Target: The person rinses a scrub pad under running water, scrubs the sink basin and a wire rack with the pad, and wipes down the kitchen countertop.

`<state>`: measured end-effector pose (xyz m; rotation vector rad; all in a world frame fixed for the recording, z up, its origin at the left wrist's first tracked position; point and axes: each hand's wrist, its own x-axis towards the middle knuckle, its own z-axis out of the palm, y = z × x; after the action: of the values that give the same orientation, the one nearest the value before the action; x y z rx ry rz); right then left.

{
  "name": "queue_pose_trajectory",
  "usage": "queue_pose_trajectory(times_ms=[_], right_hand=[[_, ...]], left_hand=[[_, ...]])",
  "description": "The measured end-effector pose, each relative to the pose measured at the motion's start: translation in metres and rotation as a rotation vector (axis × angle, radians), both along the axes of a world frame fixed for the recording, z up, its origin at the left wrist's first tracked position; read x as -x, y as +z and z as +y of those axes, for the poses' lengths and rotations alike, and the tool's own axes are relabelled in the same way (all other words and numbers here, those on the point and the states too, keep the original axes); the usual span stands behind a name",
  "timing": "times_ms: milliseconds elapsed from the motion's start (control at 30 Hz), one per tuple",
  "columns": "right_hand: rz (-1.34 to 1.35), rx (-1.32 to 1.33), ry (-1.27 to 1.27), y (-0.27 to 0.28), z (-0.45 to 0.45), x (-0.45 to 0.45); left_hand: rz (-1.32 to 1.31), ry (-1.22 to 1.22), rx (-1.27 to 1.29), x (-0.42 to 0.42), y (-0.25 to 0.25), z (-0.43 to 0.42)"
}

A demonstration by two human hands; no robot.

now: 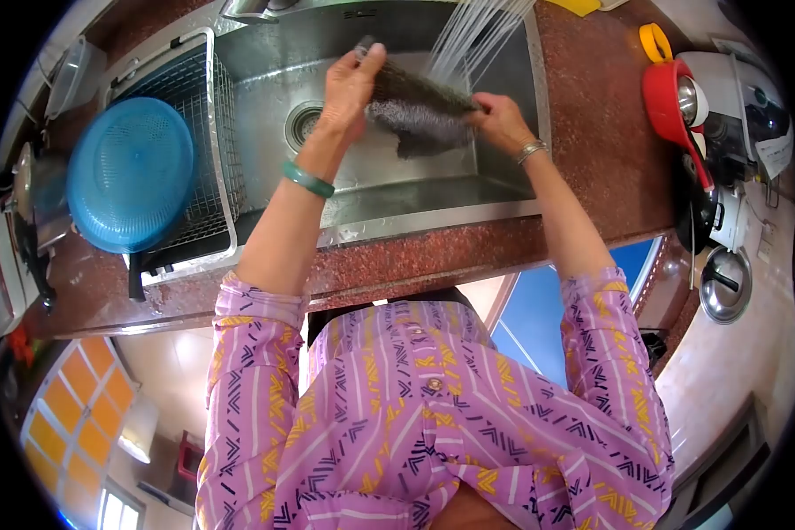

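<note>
A dark grey, wet fish, a little blurred, is stretched between my two hands above the sink. My left hand grips its left end, thumb pointing up. The other end is pinched in the fingers of my right hand. Spraying water streams down from the top, just behind the fish and near my right hand. Part of the drain shows to the left of my left wrist, which wears a green bangle.
Left of the fish, a wire rack fits over the sink, with a blue plastic colander on it. Red-brown counter surrounds the sink. At the right are a red pan, a yellow ring and a metal lid.
</note>
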<state>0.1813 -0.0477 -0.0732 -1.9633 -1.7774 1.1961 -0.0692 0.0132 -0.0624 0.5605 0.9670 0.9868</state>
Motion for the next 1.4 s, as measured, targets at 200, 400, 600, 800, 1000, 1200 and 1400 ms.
queue_pose_trajectory(times_ms=[200, 400, 600, 800, 1000, 1200, 1400], right_hand=[[0.353, -0.136, -0.34, 0.006, 0.02, -0.001], [0.224, -0.327, -0.273, 0.021, 0.038, 0.006], [0.213, -0.267, -0.227, 0.016, 0.027, 0.023], [0.622, -0.219, -0.251, 0.057, 0.02, 0.064], [0.519, -0.041, -0.152, 0.029, 0.002, 0.07], [0.388, 0.068, -0.232, -0.041, -0.011, 0.07], [0.592, -0.03, -0.327, -0.003, -0.019, 0.07]], left_hand=[[0.154, -0.149, -0.004, 0.013, -0.008, 0.007], [1.084, -0.785, -0.403, 0.006, -0.007, 0.004], [0.521, -0.5, -0.275, 0.003, -0.008, -0.002], [0.301, -0.4, -0.21, -0.018, 0.011, -0.012], [-0.215, -0.021, 0.101, -0.02, 0.026, -0.011], [-0.356, 0.242, 0.193, 0.005, -0.026, 0.014], [-0.406, 0.412, 0.499, 0.01, -0.049, 0.008]])
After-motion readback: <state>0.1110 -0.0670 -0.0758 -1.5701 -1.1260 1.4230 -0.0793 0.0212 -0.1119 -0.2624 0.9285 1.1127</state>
